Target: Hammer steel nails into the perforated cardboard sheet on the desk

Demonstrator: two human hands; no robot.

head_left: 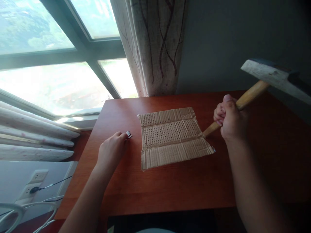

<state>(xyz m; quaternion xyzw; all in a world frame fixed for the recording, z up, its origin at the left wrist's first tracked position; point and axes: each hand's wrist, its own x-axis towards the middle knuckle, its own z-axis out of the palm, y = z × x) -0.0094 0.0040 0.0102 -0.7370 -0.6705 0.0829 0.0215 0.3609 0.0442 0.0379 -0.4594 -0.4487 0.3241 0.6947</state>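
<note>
My right hand [229,118] is wrapped round the wooden handle of a hammer [254,90], whose metal head is raised above the right side of the table. The lower end of the handle reaches down by the right edge of a cardboard sheet [165,150]. Rows of small dark dots, holes or nail heads, cover the sheet's middle band and its upper left part. To the left of the cardboard, my left hand [111,147] has its fingers pinched on a small bunch of metal nails [128,134] just over the tabletop. The fingertips are partly hidden.
The reddish-brown wooden table [170,187] runs up to a dark wall. A patterned curtain [157,48] hangs behind it beside a bright window [55,84]. At lower left, a wall socket [39,176] has a black plug in it, with white cables [43,207] below.
</note>
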